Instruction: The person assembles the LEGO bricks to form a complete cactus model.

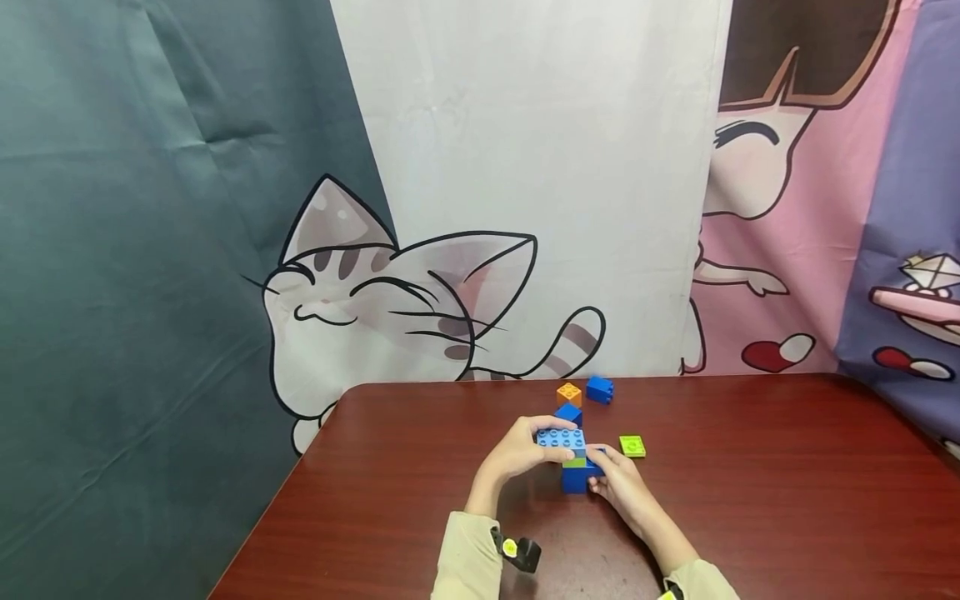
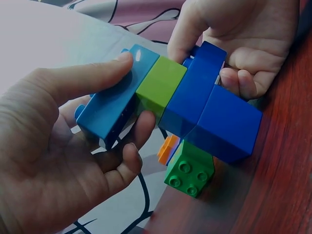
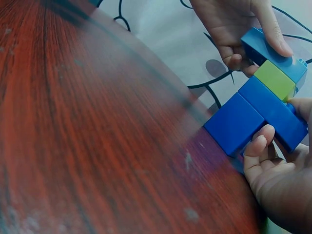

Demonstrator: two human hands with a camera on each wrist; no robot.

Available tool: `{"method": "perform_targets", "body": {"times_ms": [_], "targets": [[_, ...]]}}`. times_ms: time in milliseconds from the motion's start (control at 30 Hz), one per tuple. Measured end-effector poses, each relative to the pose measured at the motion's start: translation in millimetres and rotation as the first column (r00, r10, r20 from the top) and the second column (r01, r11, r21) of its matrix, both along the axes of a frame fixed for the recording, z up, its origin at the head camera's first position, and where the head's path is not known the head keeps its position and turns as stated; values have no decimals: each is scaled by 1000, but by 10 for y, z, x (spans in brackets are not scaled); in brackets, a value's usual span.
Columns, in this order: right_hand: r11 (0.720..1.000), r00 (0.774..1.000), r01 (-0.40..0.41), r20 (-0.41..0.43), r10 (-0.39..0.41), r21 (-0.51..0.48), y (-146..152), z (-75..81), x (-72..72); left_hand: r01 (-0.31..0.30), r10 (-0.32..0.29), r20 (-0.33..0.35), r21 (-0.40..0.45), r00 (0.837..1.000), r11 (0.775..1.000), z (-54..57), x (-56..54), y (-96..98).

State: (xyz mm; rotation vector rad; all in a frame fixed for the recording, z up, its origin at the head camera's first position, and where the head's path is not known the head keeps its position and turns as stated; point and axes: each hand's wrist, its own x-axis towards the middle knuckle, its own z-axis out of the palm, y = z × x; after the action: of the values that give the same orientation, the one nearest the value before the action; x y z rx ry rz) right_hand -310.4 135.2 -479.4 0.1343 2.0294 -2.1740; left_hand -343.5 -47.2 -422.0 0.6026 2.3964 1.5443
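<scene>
Several toy building bricks form an upright stack on the table. At its top is a light blue brick (image 1: 561, 442), which my left hand (image 1: 517, 454) grips between thumb and fingers. Under that sits a lime green brick (image 2: 162, 87), then a wide dark blue brick (image 2: 195, 92) that juts out to one side. Lowest is another dark blue brick (image 3: 235, 124). My right hand (image 1: 622, 487) holds the jutting end of the wide brick, thumb above and fingertips below. From the left wrist, the light blue brick appears against the lime one; whether it is fully pressed down I cannot tell.
Behind the stack lie a blue brick (image 1: 569, 414), an orange brick (image 1: 568, 394) and another blue brick (image 1: 600, 389). A lime plate (image 1: 632, 447) lies right of the hands. The left wrist view also shows a green brick (image 2: 190, 170). A printed curtain (image 1: 525, 167) hangs behind the table (image 1: 750, 500).
</scene>
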Motion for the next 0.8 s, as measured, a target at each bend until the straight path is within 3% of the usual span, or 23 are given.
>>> {"method": "perform_targets", "body": {"times_ms": [267, 500, 800], "targets": [[1000, 1000, -2, 1, 2, 5, 3, 3, 8, 7, -7, 9, -4, 1000, 1000, -27, -15, 2], [1000, 1000, 11, -6, -11, -23, 4, 6, -3, 6, -6, -21, 4, 1000, 1000, -38, -36, -54], [998, 999, 50, -13, -50, -30, 0, 8, 6, -75, 82, -66, 92, 994, 993, -68, -85, -145]]}}
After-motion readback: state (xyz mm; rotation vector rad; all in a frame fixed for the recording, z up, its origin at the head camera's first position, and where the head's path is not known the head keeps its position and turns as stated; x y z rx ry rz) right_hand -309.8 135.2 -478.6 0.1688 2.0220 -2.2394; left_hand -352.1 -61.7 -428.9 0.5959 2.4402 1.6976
